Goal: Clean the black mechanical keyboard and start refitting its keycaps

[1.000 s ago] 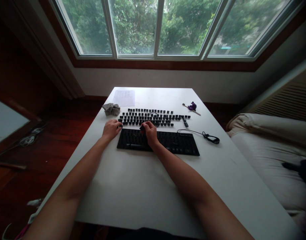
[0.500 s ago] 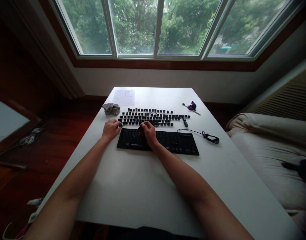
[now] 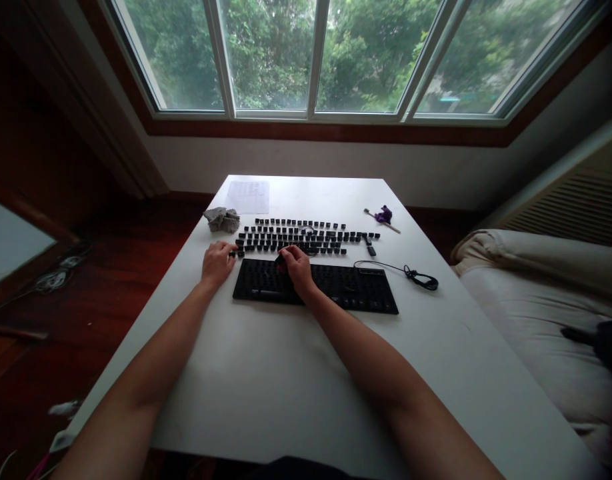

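Observation:
The black keyboard lies on the white table with its key area mostly bare of caps. Behind it stand several rows of loose black keycaps. At the left end of the nearest row, my left hand rests on the table, its fingertips closed on a keycap. Above the keyboard's left half hovers my right hand, thumb and fingers pinched on a small dark object whose kind I cannot make out.
A crumpled grey cloth and a printed paper sheet lie at the back left. At the back right are a brush and a purple cloth. The keyboard's coiled cable lies to the right.
My left hand has shifted slightly left along the nearest keycap row, and a keycap now shows just right of its fingertips. My right hand stays almost in place, still pinching.

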{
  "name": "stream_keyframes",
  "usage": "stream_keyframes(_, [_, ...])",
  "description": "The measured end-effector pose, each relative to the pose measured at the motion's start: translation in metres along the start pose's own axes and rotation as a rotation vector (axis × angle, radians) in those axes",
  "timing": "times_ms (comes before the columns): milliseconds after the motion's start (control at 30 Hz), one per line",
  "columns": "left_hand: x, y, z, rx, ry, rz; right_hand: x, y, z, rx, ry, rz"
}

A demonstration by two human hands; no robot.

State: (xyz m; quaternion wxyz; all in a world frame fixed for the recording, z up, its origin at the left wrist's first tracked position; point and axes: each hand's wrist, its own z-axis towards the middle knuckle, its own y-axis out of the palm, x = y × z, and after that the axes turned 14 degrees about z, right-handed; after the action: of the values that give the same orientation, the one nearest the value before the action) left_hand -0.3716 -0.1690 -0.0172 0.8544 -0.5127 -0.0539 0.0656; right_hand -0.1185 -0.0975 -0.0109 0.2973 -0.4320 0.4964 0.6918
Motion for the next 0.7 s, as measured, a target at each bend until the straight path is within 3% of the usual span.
stream_keyframes(700, [-0.005,0.011,0.002,0.037,0.07,-0.063,0.0,0.002,-0.004,-0.065,-0.022,-0.04])
